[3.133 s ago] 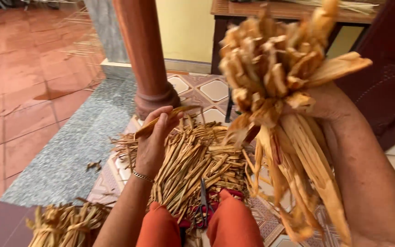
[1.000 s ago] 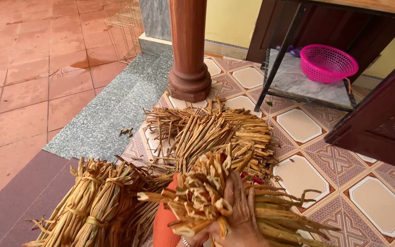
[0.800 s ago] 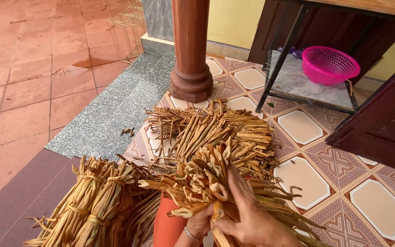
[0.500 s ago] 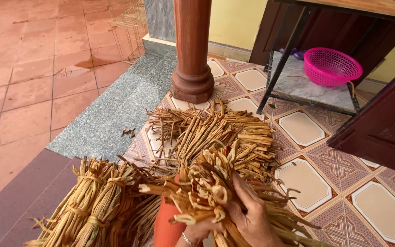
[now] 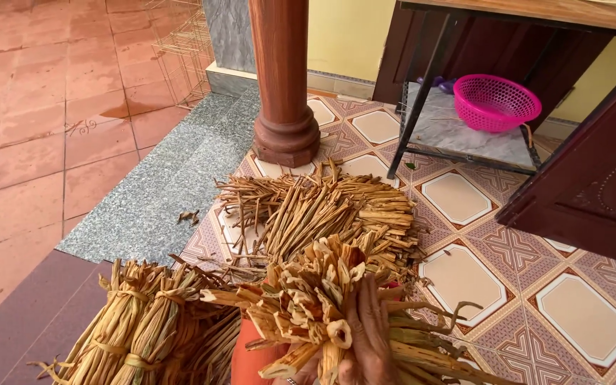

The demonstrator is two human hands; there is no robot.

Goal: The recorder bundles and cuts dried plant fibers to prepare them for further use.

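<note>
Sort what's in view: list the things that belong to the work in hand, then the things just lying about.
In the work:
hand
held bundle of dried strips
loose pile of strips
tied bundles

Lying about:
pink basket
wooden pillar
stone shelf
wire rack

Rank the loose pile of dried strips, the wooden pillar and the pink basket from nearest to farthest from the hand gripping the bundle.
From the hand:
1. Loose pile of dried strips, on the tiles just ahead.
2. Wooden pillar, beyond the pile.
3. Pink basket, far right, on the low shelf.
</note>
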